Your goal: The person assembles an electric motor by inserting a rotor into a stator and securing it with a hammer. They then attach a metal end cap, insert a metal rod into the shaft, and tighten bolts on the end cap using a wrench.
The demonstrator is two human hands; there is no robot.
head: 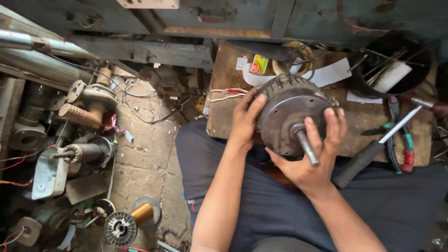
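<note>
I hold a round dark grey electric motor (287,112) tilted on its side, its steel shaft (308,147) pointing toward me. My left hand (245,119) grips the motor's left rim, fingers over the top edge. My right hand (310,154) cups the motor from below and right, thumb beside the shaft. Red and white wires (226,93) trail off the motor's left side. The motor rests over a wooden board (224,70) at my lap.
A black-handled screwdriver (373,149) and pliers with green and red grips (401,140) lie on the board's right. A dark bowl (392,65) holds tools. On the stone floor at left sit a copper wire spool (130,221), a rotor (84,153) and motor parts.
</note>
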